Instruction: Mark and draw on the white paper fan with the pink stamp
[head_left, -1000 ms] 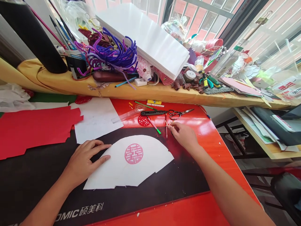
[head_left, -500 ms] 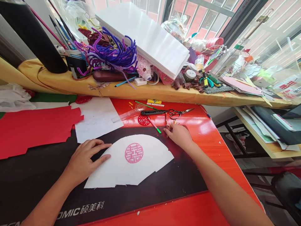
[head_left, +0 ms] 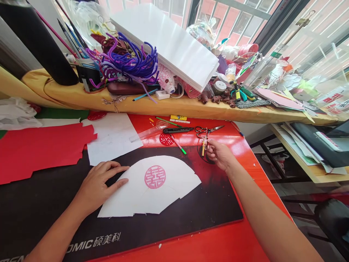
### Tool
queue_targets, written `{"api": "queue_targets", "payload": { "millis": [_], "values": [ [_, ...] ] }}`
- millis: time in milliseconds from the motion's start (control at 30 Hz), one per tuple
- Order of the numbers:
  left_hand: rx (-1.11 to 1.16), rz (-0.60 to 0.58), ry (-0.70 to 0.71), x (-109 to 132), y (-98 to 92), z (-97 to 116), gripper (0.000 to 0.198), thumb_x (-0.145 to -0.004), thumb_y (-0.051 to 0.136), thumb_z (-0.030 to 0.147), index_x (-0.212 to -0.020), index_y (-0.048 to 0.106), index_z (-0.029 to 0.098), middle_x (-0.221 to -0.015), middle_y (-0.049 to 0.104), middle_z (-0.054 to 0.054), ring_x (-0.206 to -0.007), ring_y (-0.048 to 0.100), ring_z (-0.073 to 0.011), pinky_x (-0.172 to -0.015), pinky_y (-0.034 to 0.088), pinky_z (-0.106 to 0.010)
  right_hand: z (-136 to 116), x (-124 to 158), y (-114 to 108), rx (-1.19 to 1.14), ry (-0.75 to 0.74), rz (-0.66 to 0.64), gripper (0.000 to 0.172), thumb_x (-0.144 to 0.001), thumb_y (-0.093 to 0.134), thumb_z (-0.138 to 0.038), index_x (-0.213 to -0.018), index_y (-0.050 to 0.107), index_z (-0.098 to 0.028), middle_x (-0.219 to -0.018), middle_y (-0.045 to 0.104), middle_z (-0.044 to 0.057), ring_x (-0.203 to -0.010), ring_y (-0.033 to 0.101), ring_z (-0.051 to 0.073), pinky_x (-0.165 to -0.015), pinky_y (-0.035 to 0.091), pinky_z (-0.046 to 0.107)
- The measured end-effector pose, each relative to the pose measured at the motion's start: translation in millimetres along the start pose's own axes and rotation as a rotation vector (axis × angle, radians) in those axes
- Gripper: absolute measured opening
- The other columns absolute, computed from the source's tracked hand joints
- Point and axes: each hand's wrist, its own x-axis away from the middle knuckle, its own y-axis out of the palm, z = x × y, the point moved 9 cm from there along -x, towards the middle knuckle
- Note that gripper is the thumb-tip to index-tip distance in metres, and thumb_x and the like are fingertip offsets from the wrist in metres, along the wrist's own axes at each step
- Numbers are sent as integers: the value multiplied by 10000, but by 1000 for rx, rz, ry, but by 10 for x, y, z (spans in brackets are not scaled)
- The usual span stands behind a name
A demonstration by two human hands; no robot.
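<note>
At lower centre, our left fingers (head_left: 109, 171) lie spread, pinning a white paper fan shape (head_left: 171, 193) to the black desk mat (head_left: 218, 203), while our right fingers (head_left: 210, 148) pinch a thin yellow stick (head_left: 203, 149) just below black-handled scissors (head_left: 208, 130), whose open blades could snag it if we drift upward.
</note>
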Motion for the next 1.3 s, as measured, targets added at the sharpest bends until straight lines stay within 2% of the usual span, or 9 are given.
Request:
{"api": "queue_targets", "payload": {
  "millis": [100, 200, 367, 467, 600, 700, 900, 1067, 1300],
  "values": [
    [0, 2, 1, 2, -5, 14, 504, -1011, 599, 747, -1260, 853, 391, -1209, 754, -51, -1166, 700, -312, -1011, 530, -452, -33, 68, -31, -152, -6, -15, 440, -711, 898, -570, -778, 631, -226, -570, 495, -65, -459, 366, 77, -407, 264, 214],
    [-2, 5, -3, 0, -14, 30, 488, -1010, 605, 733, -1260, 853, 394, -1210, 754, -50, -1166, 698, -309, -1026, 532, -451, 16, 179, 17, -242, -9, -26, 447, -682, 945, -527, -800, 639, -224, -607, 576, -52, -494, 446, 86, -433, 342, 218],
    [1, -9, -15, -5, -19, 37, 480, -1003, 620, 724, -1257, 857, 392, -1214, 755, -50, -1160, 697, -313, -1024, 541, -454, 183, 443, 275, -276, -6, -65, 427, -690, 980, -430, -911, 685, -216, -661, 685, -31, -514, 563, 113, -466, 393, 234],
    [-1, -9, -19, -2, -27, 40, 479, -1002, 620, 719, -1255, 858, 389, -1213, 756, -52, -1159, 695, -315, -1025, 544, -455, 185, 615, 442, -211, -94, -94, 351, -763, 940, -398, -933, 683, -229, -685, 725, -23, -534, 629, 138, -491, 430, 245],
    [4, -7, -25, -1, -37, 51, 491, -999, 615, 725, -1257, 857, 384, -1208, 759, -57, -1175, 691, -317, -1037, 539, -455, 157, 794, 517, -163, -206, -61, 296, -867, 884, -473, -948, 737, -230, -818, 802, 30, -633, 715, 171, -528, 477, 264],
    [8, -5, -21, -5, -44, 62, 496, -998, 612, 725, -1258, 857, 381, -1205, 760, -58, -1181, 691, -317, -1043, 533, -456, 141, 864, 519, -160, -268, -37, 387, -915, 847, -593, -1030, 809, -226, -910, 831, 71, -702, 751, 192, -560, 509, 284],
    [-4, -15, -22, -19, -41, 63, 488, -997, 605, 709, -1256, 856, 380, -1204, 770, -58, -1190, 692, -320, -1025, 525, -456, 242, 887, 588, -251, -284, 89, 471, -929, 804, -695, -926, 822, -225, -721, 749, 30, -591, 654, 150, -527, 469, 275],
    [21, -16, -25, -19, -49, 80, 501, -993, 614, 711, -1257, 859, 364, -1196, 763, -64, -1181, 688, -309, -1035, 527, -447, 205, 959, 848, -120, -340, -6, 461, -969, 774, -679, -939, 825, -221, -735, 715, 22, -597, 628, 155, -537, 465, 297],
    [11, -16, -26, -12, -52, 86, 493, -995, 616, 714, -1262, 855, 375, -1195, 760, -62, -1187, 682, -318, -1024, 538, -452, 20, 1007, 650, -71, -410, 80, 379, -989, 786, -620, -891, 773, -254, -679, 629, -6, -592, 532, 152, -557, 436, 309]
  ]
}}
